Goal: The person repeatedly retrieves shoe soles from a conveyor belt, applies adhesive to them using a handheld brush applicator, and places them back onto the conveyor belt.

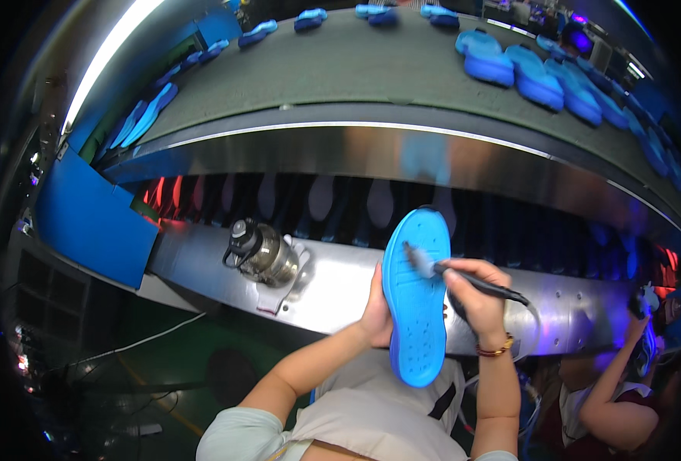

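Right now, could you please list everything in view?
Held sole: one, blue, centre.
Corded tool: one, black, over sole.
Belt: one, dark green, top.
Belt soles: many, blue, on belt.
Ledge: one, silver, below belt.
Bottle: one, clear, on ledge.
Cloth: apparently one, whitish, by bottle.
Large panel: one, blue, left.
Light tube: one, white, upper left.
Co-worker: one, partly maroon clothing, right.
Left hand: one, bare, on sole.
Right hand: one, bare, on tool.

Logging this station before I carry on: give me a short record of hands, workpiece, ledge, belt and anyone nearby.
Left hand: at the sole's left edge
Right hand: grips a black corded brush, blurred tip over the sole
Workpiece: blue sole, held lengthwise
Ledge: dark-lidded bottle, pale cloth by it
Belt: more blue soles
Nearby: person at right
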Demonstrator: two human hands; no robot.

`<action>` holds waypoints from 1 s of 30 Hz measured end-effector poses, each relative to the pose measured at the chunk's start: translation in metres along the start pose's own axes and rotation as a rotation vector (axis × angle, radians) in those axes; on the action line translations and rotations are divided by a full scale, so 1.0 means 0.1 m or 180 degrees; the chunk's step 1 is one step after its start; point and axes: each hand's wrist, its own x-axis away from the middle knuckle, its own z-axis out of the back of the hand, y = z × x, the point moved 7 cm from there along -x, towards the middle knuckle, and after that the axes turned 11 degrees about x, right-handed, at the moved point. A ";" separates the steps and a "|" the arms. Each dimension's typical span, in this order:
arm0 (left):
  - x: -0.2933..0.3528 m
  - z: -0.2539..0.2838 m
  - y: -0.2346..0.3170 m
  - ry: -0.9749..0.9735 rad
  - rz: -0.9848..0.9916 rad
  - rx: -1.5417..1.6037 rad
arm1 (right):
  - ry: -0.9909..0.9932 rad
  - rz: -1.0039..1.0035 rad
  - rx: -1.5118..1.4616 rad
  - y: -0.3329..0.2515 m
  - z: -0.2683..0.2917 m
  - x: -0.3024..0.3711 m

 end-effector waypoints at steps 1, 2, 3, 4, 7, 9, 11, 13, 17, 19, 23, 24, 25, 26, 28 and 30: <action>-0.02 -0.05 -0.01 0.0417 -0.0111 0.0032 | -0.0246 0.0408 0.0311 -0.03 -0.07 0.01; -0.05 -0.05 0.01 0.0832 -0.0228 0.0068 | -0.0488 0.0807 0.0638 -0.08 -0.14 0.07; -0.03 -0.04 0.06 0.0795 -0.0237 0.0054 | -0.0873 0.0942 0.0445 -0.20 -0.23 0.13; 0.01 -0.07 0.11 0.0804 -0.0235 0.0065 | -0.1274 0.1026 0.0237 -0.30 -0.32 0.23; 0.05 0.03 0.09 0.0619 -0.0093 -0.0151 | -0.0718 0.0643 -0.0280 -0.24 -0.18 0.10; 0.04 -0.09 0.06 -0.0247 0.0085 -0.0396 | -0.0153 0.0106 -0.0359 -0.07 -0.01 0.00; 0.06 -0.12 0.06 0.0310 -0.0208 -0.0447 | -0.0626 0.0495 -0.0004 -0.11 -0.16 0.13; 0.14 -0.06 0.13 0.0906 -0.0404 -0.0368 | -0.1173 0.0732 -0.0041 -0.28 -0.29 0.27; 0.09 0.07 0.04 0.0539 -0.0170 -0.0494 | -0.0506 0.0047 -0.0764 0.00 -0.05 0.16; 0.08 -0.07 0.07 0.0793 -0.0369 -0.0581 | -0.0470 0.0362 -0.0102 -0.04 -0.06 0.14; 0.11 -0.02 0.17 0.1074 -0.0684 -0.0705 | -0.1312 0.0858 -0.0381 -0.22 -0.23 0.32; 0.11 0.01 0.16 0.1190 -0.0737 -0.0748 | -0.1345 0.0676 -0.0761 -0.18 -0.19 0.32; 0.11 0.07 0.16 0.1203 -0.0727 -0.0739 | -0.0937 0.0424 -0.0921 -0.13 -0.10 0.23; 0.07 0.05 0.15 0.0677 -0.0565 -0.0766 | -0.0273 0.0328 -0.0835 -0.11 0.02 0.18; 0.01 -0.14 0.11 0.0114 -0.0405 -0.0789 | -0.0411 0.0185 -0.0479 0.00 -0.03 0.16; 0.08 -0.03 0.20 0.1261 -0.0981 -0.0704 | -0.0850 0.0980 0.0205 -0.19 -0.19 0.32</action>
